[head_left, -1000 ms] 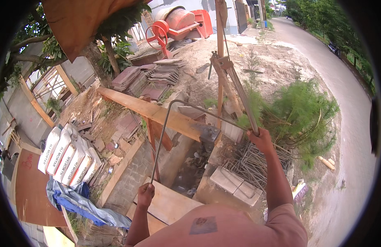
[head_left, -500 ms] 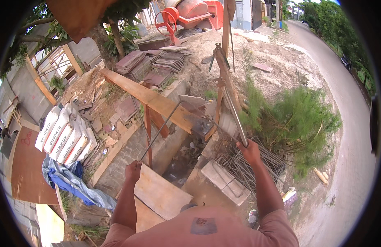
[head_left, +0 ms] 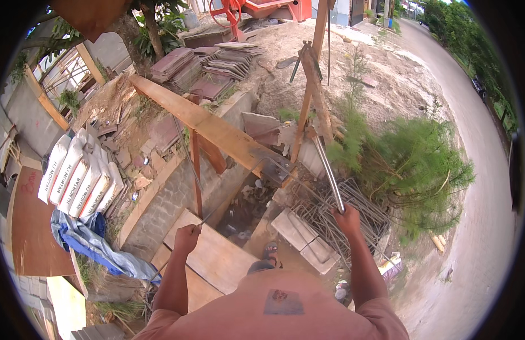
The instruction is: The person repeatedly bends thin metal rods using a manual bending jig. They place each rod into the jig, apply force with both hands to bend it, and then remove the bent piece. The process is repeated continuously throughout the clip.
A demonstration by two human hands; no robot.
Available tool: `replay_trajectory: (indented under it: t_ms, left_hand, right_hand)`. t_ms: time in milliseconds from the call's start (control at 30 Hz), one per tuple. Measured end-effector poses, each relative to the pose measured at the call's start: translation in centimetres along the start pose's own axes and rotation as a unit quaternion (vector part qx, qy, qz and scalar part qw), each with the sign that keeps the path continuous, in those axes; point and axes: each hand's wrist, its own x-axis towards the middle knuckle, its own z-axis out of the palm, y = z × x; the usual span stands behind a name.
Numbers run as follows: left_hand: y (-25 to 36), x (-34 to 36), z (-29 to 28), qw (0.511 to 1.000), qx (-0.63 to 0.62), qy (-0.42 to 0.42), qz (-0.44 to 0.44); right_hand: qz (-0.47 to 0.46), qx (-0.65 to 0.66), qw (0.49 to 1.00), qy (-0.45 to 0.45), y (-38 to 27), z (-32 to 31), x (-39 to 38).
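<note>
My left hand is closed round the near end of a thin steel rod. This rod slants up and right to the dark metal plate on the near end of a long wooden plank, and shows a bend there. In my closed right hand is the lower end of a silvery metal pipe, tilted up and left, its far end by the wooden posts right of the plank. Whether the pipe touches the rod, I cannot tell.
Below the right hand lie a tangle of bent steel rods and a pale slab. A leafy bush grows at right. White sacks are stacked at left. A dug channel runs beneath the plank, with boards before me.
The rod's bent part has come down onto the plank's plated end. My right hand and the pipe have moved lower and nearer me. My view has tilted down, showing a sandalled foot.
</note>
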Motion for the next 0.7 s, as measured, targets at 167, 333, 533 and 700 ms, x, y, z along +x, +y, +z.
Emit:
replay_trajectory:
  t_ms: [167,333,533,700]
  left_hand:
    - [-0.6,2.0,-1.3,0.999,-0.008,-0.031,-0.031]
    - [-0.4,5.7,-3.1,0.997,-0.017,-0.058,-0.040]
    - [-1.5,7.1,-3.8,0.994,-0.006,-0.102,-0.037]
    - [-3.3,11.1,-4.5,0.994,0.031,-0.106,-0.013]
  right_hand:
    - [0.046,-0.005,0.998,-0.031,-1.4,0.4,-0.7]
    - [0.078,-0.002,0.996,-0.043,-2.5,1.2,0.8]
    - [0.075,-0.029,0.996,-0.050,-4.9,1.1,0.9]
    - [0.096,-0.057,0.991,-0.068,-5.0,1.4,-0.1]
